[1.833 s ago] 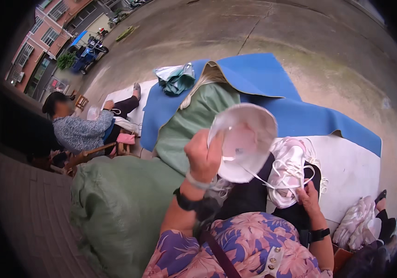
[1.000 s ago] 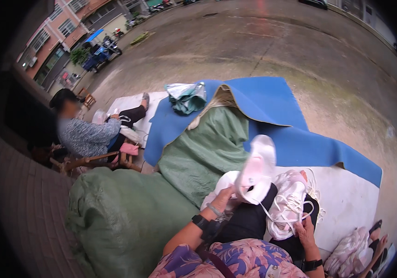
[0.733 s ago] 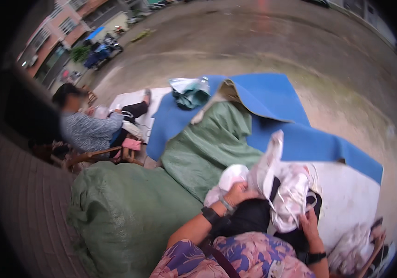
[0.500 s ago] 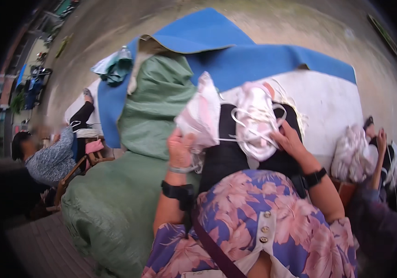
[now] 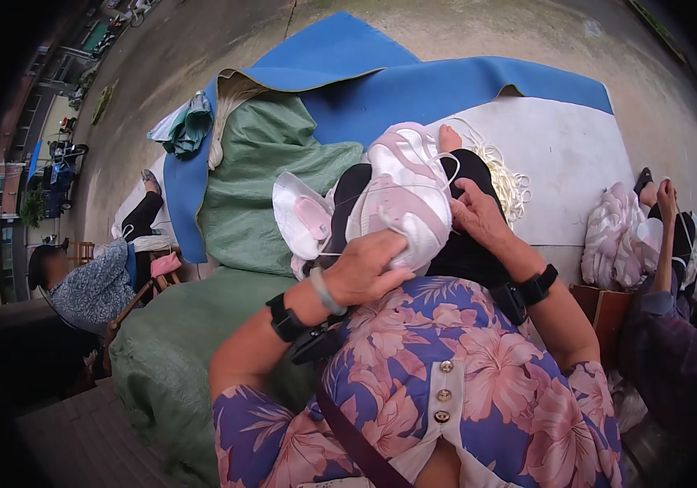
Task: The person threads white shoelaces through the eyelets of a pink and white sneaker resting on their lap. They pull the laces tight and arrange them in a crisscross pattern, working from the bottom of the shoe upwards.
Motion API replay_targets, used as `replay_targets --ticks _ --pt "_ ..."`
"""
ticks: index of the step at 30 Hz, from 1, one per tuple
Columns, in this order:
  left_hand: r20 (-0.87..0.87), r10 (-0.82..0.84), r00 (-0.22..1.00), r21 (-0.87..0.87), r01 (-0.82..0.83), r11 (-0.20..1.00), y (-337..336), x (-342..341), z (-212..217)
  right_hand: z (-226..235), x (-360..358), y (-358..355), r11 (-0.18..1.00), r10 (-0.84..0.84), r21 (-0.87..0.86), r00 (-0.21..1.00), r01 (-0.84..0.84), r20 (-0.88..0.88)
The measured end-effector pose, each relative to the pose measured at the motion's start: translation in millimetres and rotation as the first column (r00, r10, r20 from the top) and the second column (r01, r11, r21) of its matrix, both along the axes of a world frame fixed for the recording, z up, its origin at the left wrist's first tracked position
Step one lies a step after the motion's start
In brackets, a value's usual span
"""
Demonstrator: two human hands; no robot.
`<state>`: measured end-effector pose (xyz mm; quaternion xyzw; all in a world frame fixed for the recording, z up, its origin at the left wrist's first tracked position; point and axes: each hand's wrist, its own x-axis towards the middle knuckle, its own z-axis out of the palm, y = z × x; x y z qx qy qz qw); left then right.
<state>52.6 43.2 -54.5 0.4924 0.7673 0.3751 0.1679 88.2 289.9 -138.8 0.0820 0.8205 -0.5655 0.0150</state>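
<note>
A white and pale pink shoe upper (image 5: 405, 195) lies over my black-trousered lap, heel end toward me. My left hand (image 5: 369, 264) is closed over its near end, fingers wrapped on the pink and white fabric. At its right edge, my right hand (image 5: 480, 213) has thumb and fingers drawn together where a white lace (image 5: 452, 165) comes off the upper. The fingertips appear to pinch that lace, close against the upper. Left of my lap sits another white upper (image 5: 287, 207) with a pink patch showing; a thin lace trails from it.
Loose cream laces (image 5: 504, 175) lie on the white sheet (image 5: 568, 179) beyond my right knee. A green sack (image 5: 185, 358) bulges at my left; a blue mat (image 5: 446, 89) folds over the far side. People sit at left and right, with more uppers (image 5: 613, 236) by the right one.
The upper has turned and now hangs nearer my belly. My left hand has moved right from the second upper onto it. My right hand has shifted slightly up and left.
</note>
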Motion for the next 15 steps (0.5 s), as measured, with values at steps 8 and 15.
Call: replay_targets --ticks 8,15 --pt "-0.316 -0.123 0.941 0.033 0.14 0.99 42 2 -41 53 20 -20 0.93 0.105 0.367 0.962 -0.005 -0.252" --pt "-0.257 0.303 0.918 0.305 -0.221 0.927 5 -28 -29 45 24 -24 0.869 0.109 0.496 0.978 -0.007 -0.178"
